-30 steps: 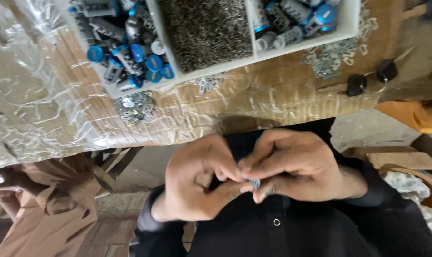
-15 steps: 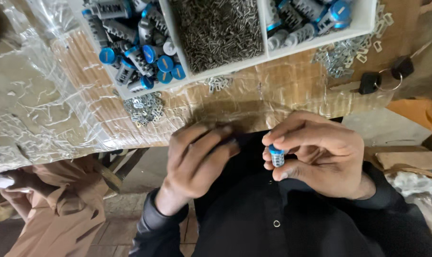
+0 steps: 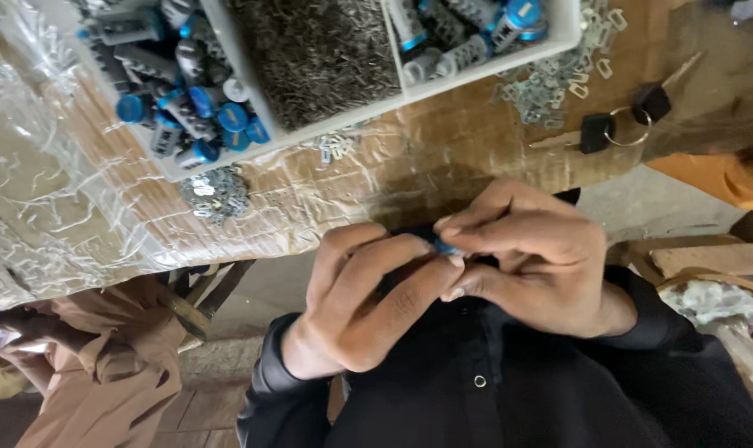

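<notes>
My left hand (image 3: 368,303) and my right hand (image 3: 538,257) meet in front of my dark shirt, just below the table edge. Between their fingertips sits a small grey cylinder with a blue cap (image 3: 448,247), mostly hidden by the fingers. The right hand's fingers pinch it from the right, and the left hand's fingers press on it from the left. On the table above stands a white divided tray (image 3: 310,137): grey cylinders with blue caps (image 3: 190,99) fill its left compartment, a heap of small metal pins (image 3: 318,54) the middle one, and more cylinders (image 3: 467,33) the right one.
Small flat metal plates lie in piles on the plastic-covered wooden table (image 3: 443,158), one pile (image 3: 216,192) left of centre and another (image 3: 559,79) at the right. Two black-headed keys on a ring (image 3: 625,120) rest near the right edge. A person in tan clothing (image 3: 86,373) sits at lower left.
My hands were joined, then came apart with the cylinder in the right hand. Now the left hand has come back and its fingers close on the cylinder again.
</notes>
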The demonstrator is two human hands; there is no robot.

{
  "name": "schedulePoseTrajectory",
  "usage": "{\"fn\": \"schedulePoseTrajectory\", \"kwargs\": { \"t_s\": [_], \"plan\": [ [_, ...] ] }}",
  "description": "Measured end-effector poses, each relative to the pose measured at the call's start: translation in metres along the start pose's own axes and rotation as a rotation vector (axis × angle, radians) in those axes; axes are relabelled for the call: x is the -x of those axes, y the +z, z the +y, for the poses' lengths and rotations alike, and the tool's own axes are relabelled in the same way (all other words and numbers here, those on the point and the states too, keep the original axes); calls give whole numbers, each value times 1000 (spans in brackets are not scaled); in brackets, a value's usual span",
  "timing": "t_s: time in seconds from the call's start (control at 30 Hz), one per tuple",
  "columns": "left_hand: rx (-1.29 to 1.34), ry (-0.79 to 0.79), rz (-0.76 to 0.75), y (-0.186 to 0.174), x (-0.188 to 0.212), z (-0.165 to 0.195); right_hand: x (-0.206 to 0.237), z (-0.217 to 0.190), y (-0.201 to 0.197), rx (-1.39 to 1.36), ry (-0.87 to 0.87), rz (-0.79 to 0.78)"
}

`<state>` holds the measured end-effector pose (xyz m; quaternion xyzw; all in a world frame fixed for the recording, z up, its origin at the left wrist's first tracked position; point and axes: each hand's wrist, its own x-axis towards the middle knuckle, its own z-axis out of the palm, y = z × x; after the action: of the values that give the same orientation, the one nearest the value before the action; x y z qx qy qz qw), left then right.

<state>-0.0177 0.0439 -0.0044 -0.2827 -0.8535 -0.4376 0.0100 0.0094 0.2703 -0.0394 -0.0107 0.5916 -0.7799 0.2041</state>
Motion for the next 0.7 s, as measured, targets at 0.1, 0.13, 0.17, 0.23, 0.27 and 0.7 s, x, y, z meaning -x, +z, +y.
{"fn": "schedulePoseTrajectory", "kwargs": {
  "t_s": [0.1, 0.13, 0.17, 0.23, 0.27, 0.7],
  "plan": [
    [276, -258, -93, -15, 16, -3, -12, 1, 7, -101, 77, -195],
    [398, -364, -119, -20, 23, -4, -17, 3, 9, -47, 51, -311],
    [560, -478, -103, -24, 29, -5, -21, 5, 10, 13, 20, -415],
    [915, -699, -66, -27, 40, -5, -24, 10, 19, 3, 30, -409],
    [578, -618, -2, -28, 45, -6, -24, 14, 24, -63, 71, -309],
    [-319, -245, 130, -24, 88, -29, -17, 11, 28, -209, 0, -209]
  ]
}}
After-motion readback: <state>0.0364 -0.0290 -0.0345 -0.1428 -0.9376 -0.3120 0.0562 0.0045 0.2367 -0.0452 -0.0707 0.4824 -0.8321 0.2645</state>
